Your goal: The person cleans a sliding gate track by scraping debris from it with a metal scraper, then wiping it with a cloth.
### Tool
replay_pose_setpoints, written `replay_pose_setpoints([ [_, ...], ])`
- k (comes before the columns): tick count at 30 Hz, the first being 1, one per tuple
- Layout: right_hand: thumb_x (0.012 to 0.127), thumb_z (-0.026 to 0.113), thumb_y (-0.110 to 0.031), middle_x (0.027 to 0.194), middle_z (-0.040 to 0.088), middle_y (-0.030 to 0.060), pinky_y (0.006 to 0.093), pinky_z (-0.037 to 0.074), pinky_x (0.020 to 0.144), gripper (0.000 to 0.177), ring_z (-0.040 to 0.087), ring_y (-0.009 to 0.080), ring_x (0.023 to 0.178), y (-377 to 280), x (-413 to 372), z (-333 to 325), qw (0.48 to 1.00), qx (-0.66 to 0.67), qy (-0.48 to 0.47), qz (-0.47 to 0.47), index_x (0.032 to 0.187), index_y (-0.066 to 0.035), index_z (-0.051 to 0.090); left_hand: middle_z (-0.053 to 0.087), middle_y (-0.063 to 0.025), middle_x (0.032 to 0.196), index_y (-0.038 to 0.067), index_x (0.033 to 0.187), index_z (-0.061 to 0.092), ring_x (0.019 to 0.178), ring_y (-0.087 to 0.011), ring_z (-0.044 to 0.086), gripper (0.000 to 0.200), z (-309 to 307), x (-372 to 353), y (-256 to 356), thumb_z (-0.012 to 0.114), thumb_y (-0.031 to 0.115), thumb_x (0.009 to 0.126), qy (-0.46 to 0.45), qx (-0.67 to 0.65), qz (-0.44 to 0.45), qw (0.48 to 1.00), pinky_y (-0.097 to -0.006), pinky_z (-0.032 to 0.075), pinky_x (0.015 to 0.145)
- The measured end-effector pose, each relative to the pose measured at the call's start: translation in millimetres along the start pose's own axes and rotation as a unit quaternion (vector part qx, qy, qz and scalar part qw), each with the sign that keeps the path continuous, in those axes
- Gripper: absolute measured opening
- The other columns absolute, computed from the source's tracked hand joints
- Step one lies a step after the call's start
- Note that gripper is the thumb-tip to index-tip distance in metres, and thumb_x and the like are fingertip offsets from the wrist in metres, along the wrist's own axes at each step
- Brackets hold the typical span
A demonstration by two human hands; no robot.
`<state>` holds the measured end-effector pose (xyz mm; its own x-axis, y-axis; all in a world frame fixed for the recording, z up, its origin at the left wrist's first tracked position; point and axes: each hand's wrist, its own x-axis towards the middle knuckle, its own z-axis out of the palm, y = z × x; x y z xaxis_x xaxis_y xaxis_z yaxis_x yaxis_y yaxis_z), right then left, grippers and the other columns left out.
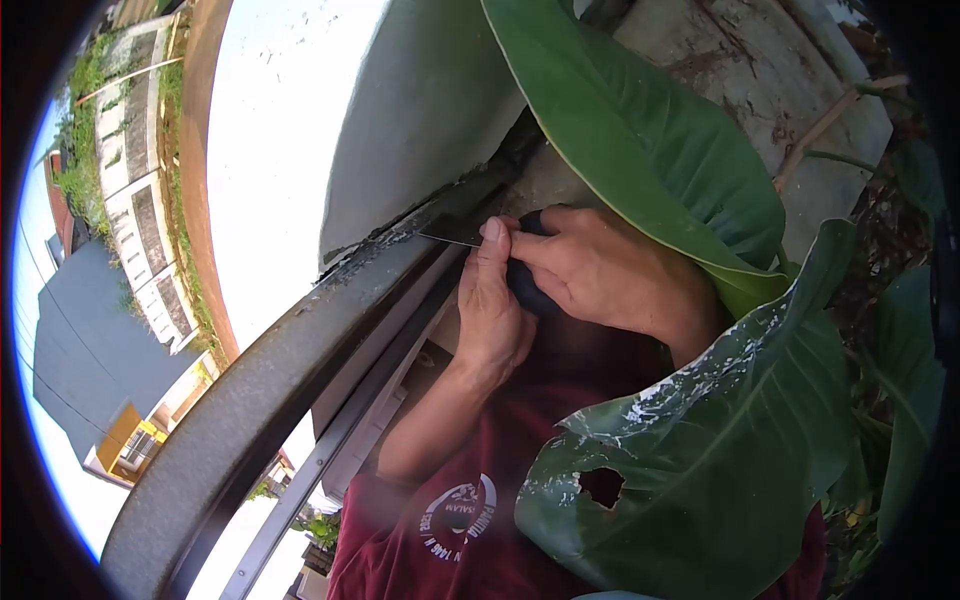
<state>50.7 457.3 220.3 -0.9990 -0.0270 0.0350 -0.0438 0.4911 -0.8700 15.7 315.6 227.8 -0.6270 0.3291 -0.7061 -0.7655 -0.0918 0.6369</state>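
A scraper with a thin, dark flat blade (452, 231) lies against the weathered grey metal rail (270, 350), near the seam under the white wall panel (400, 130). My left hand (492, 315) is closed on it, the thumb upright and pressed at the blade's base. Closed beside it, my right hand (600, 262) has its fingers curled at the same spot, meeting the left fingertips. Something black shows between the two hands, its lower part hidden by them. Flaking paint and a dark crack run along the seam just beyond the blade.
A big green leaf (650, 140) hangs over my right wrist. Another large leaf (720, 440), with white specks and a hole, covers part of my maroon shirt (440, 540). A stained pale slab (730, 70) stands behind. Beyond the rail, a house roof (100, 340) shows below.
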Motion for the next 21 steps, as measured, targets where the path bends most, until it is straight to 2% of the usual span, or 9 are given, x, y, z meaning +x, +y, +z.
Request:
replay_pose_setpoints([
  [4,0.081,0.063,-0.01,0.081,0.061,0.0156,0.0463,0.05,0.06,0.025,0.062,0.0366,0.069,2,5,4,1.0,-0.009,-0.009,0.0,0.105,-0.012,0.066,0.05,-0.0153,0.136,-0.003,0.135,0.043,0.124,-0.0233,0.051,0.052,-8,6,3,0.036,0.039,0.105,-0.013,0.021,0.006,1.0,-0.0374,0.039,0.107],
  [5,0.081,0.063,-0.011,0.081,0.061,0.0157,0.0466,0.051,0.06,0.025,0.062,0.0371,0.069,9,6,6,0.999,-0.019,-0.001,-0.034,0.106,-0.011,0.066,0.05,-0.0156,0.136,-0.003,0.136,0.042,0.124,-0.0238,0.051,0.053,-6,5,4,0.037,0.04,0.105,-0.015,0.022,0.007,1.0,-0.0377,0.039,0.107],
  [10,0.081,0.063,-0.013,0.08,0.061,0.0141,0.0464,0.05,0.06,0.025,0.062,0.0352,0.067,-4,0,-10,0.996,-0.014,-0.085,0.037,0.106,-0.012,0.066,0.05,-0.015,0.136,-0.002,0.137,0.041,0.125,-0.0233,0.05,0.052,-4,-4,-2,0.039,0.038,0.104,-0.016,0.021,0.021,0.999,-0.0371,0.038,0.108],
  [15,0.081,0.063,-0.014,0.08,0.061,0.0135,0.0457,0.05,0.06,0.025,0.062,0.0346,0.066,1,-7,4,0.993,-0.111,-0.009,-0.036,0.106,-0.013,0.065,0.05,-0.0141,0.136,-0.002,0.137,0.042,0.125,-0.0235,0.05,0.052,-6,-3,-3,0.04,0.038,0.104,-0.007,0.042,0.037,0.998,-0.0367,0.038,0.108],
  [19,0.082,0.062,-0.014,0.079,0.061,0.0143,0.0465,0.05,0.06,0.025,0.062,0.0353,0.066,-2,-1,7,0.999,-0.041,-0.019,-0.002,0.107,-0.013,0.065,0.049,-0.0141,0.138,-0.002,0.139,0.04,0.126,-0.0233,0.049,0.053,-8,0,2,0.04,0.038,0.104,0.014,0.037,0.029,0.999,-0.0368,0.037,0.108],
  [21,0.082,0.062,-0.013,0.079,0.061,0.0154,0.0478,0.05,0.06,0.025,0.063,0.0369,0.067,1,7,3,0.998,-0.049,-0.034,-0.009,0.107,-0.013,0.065,0.05,-0.0117,0.129,-0.001,0.133,0.043,0.119,-0.0208,0.049,0.05,-5,-1,1,0.042,0.04,0.103,0.013,0.038,0.038,0.998,-0.0345,0.037,0.103],
])
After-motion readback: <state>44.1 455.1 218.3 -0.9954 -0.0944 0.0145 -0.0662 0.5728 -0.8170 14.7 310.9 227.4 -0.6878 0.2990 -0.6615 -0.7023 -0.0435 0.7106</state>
